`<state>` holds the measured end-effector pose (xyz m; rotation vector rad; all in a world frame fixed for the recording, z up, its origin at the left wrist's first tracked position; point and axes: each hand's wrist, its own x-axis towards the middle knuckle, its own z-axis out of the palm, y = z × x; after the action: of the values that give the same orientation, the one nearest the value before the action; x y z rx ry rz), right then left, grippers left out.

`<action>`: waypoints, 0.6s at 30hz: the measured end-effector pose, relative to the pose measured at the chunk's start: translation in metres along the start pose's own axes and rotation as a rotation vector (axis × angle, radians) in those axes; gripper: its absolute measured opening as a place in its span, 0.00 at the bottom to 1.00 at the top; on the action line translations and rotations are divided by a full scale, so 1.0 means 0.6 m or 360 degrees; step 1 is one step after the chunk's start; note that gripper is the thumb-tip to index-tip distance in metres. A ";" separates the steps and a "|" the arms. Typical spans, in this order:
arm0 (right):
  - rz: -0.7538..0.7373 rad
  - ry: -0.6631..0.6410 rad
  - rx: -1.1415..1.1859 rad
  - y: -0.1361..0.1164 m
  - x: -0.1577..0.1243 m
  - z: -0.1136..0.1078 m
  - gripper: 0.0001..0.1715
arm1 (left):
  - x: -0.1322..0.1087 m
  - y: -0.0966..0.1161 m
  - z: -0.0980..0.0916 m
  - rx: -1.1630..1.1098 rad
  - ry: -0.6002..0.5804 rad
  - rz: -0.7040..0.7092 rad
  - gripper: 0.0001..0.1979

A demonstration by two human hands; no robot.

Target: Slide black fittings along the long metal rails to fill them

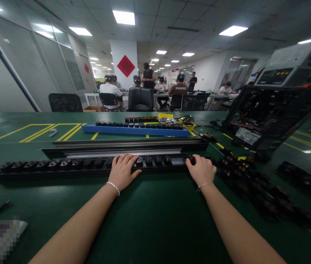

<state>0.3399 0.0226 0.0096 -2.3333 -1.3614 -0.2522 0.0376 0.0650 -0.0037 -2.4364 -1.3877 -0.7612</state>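
Observation:
A long black channel [84,176] lies across the green table in front of me, holding a row of round-faced black socket modules [75,164]. My left hand [124,170] rests flat over the middle of this row, fingers stretched out and thumb apart on the near edge. At the channel's right end, my right hand [201,169] has its fingers curled around a small black socket module [192,160], partly hidden by the hand. Between the last seated modules and my right hand, a stretch of the channel shows its bare inside.
Behind lie bare dark metal channels [128,143] and a blue channel [133,130] with modules. Several loose black modules [254,187] are heaped at right, near an opened computer case [271,117]. A metal dish [167,120] stands farther back; a pen [0,208] lies at left.

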 end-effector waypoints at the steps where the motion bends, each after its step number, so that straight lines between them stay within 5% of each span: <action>1: 0.0012 0.0030 0.0021 0.002 0.000 0.003 0.23 | 0.000 0.000 0.000 0.0001 -0.0002 -0.0001 0.24; 9: -0.0037 0.0191 0.0212 0.025 0.016 0.032 0.30 | 0.002 0.002 -0.002 -0.0003 -0.0015 0.0007 0.23; 18: 0.0045 0.0058 0.0125 0.021 0.014 0.020 0.35 | 0.001 0.003 -0.003 -0.0020 -0.0007 0.0010 0.23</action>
<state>0.3545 0.0293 -0.0013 -2.2708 -1.2969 -0.2274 0.0387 0.0640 -0.0017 -2.4517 -1.3806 -0.7659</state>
